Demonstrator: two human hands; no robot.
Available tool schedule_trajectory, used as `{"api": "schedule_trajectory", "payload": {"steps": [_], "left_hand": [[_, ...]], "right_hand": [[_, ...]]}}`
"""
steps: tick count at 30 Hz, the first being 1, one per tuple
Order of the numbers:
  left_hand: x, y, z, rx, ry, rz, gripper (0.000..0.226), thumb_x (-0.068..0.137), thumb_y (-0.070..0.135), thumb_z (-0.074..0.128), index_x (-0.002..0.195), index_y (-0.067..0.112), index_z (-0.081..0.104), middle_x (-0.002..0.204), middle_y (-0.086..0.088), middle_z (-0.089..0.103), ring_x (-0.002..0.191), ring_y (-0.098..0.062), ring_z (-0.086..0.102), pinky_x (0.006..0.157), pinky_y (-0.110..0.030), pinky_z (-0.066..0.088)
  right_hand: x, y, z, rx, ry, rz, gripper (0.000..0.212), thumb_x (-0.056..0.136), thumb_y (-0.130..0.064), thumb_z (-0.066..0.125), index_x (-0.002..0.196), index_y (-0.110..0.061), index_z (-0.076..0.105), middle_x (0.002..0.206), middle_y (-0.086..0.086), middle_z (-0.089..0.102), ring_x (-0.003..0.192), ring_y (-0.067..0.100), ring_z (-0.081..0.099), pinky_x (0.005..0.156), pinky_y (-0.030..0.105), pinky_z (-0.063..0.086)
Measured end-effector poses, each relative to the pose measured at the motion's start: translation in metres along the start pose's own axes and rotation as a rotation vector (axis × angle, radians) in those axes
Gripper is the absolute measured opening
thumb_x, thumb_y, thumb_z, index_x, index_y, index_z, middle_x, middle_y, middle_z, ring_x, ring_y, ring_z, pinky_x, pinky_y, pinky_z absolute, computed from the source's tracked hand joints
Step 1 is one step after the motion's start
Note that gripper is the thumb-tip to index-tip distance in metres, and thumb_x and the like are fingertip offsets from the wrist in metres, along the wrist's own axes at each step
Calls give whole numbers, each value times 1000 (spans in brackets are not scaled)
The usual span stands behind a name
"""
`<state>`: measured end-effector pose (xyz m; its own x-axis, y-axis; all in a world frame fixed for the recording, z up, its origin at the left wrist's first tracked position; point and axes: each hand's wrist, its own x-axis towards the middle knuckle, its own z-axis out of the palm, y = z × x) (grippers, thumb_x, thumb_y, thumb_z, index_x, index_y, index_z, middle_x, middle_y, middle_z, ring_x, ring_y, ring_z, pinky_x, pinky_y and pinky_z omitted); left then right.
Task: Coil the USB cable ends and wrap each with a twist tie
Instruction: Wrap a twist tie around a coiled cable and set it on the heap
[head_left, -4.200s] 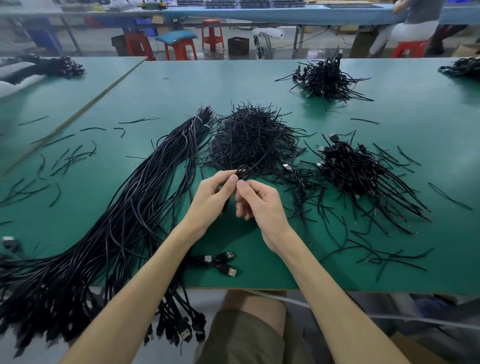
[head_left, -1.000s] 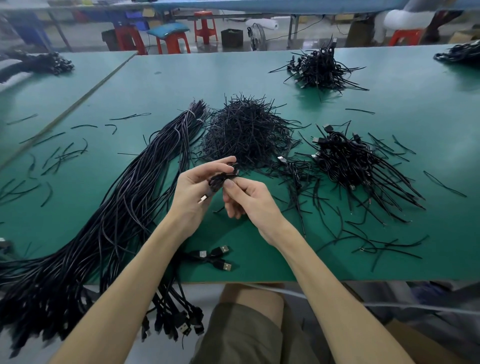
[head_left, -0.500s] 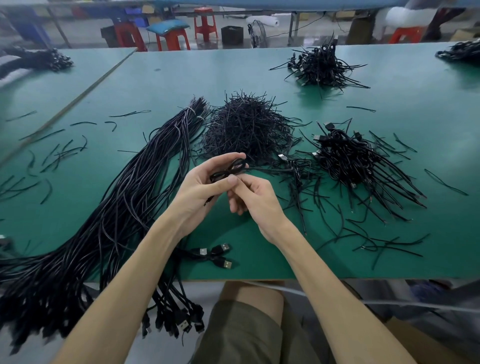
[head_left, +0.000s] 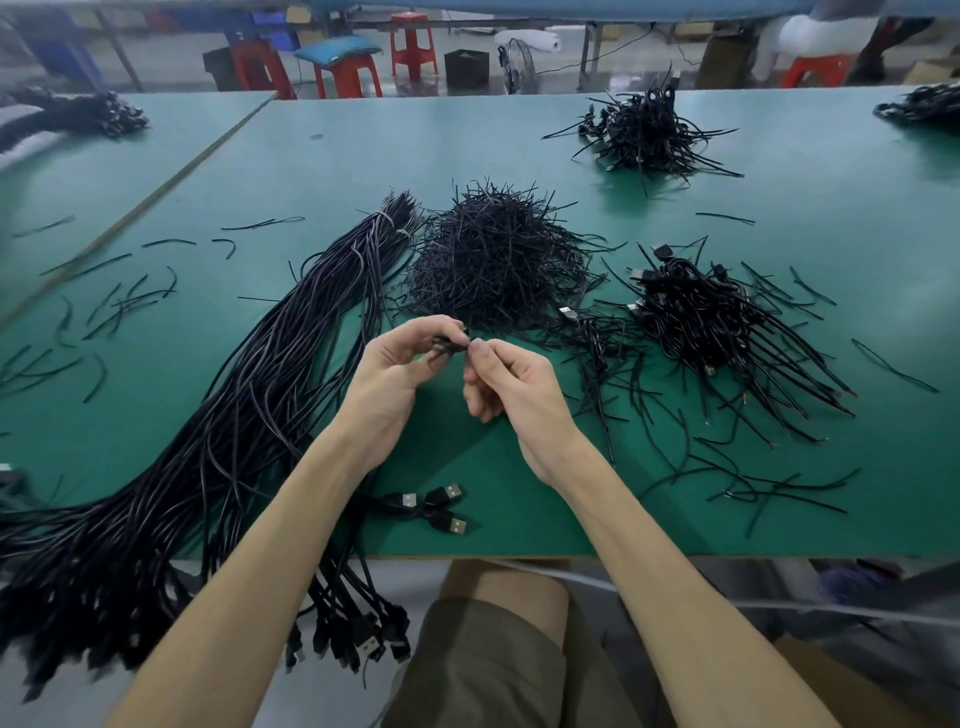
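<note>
A small black coiled cable end (head_left: 451, 345) is pinched between the left hand (head_left: 395, 379) and right hand (head_left: 511, 389). A long bundle of black USB cables (head_left: 249, 405) lies diagonally at left, its plugs hanging past the near edge. A heap of black twist ties (head_left: 493, 260) sits just beyond the hands, and tied cables (head_left: 717, 327) are piled at right.

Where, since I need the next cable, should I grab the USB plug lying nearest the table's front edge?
Probably pinch the USB plug by its black housing, coming from above: it lies flat on its broad face, metal tip pointing right, cable trailing left.
</note>
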<state>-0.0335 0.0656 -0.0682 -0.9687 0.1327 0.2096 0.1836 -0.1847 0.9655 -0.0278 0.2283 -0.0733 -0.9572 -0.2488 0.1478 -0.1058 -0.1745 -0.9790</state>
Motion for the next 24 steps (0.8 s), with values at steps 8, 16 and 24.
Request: {"api": "schedule_trajectory", "payload": {"steps": [8, 16, 24], "left_hand": [[2, -2, 2, -87, 27, -26, 18, 86, 4, 72, 71, 14, 77, 108, -9, 66, 102, -24, 65, 94, -34, 52], [5, 1, 1, -223, 77, -58, 32, 94, 5, 47, 79, 13, 74, 113, -13, 73, 111, -28, 66, 105, -42, 50], [4, 0, 4, -137, 47, -127, 48, 83, 11, 78, 128, 2, 63, 115, -12, 70, 103, -20, 67, 96, -31, 52]], "right_hand": [[0, 0, -1, -6, -14, 18, 35, 107, -22, 50, 76, -11, 60, 56, 2, 57, 50, 11, 49, 52, 19, 41], [1, 0, -1, 25, 16, 29, 36, 107, -23, 51, 74, -13, 60, 55, 1, 58, 49, 12, 47, 51, 19, 40], [2, 1, -2, 20, 39, 15, 36, 107, -24, 51, 74, -14, 61, 57, 1, 57, 51, 12, 49, 51, 19, 40]]}}
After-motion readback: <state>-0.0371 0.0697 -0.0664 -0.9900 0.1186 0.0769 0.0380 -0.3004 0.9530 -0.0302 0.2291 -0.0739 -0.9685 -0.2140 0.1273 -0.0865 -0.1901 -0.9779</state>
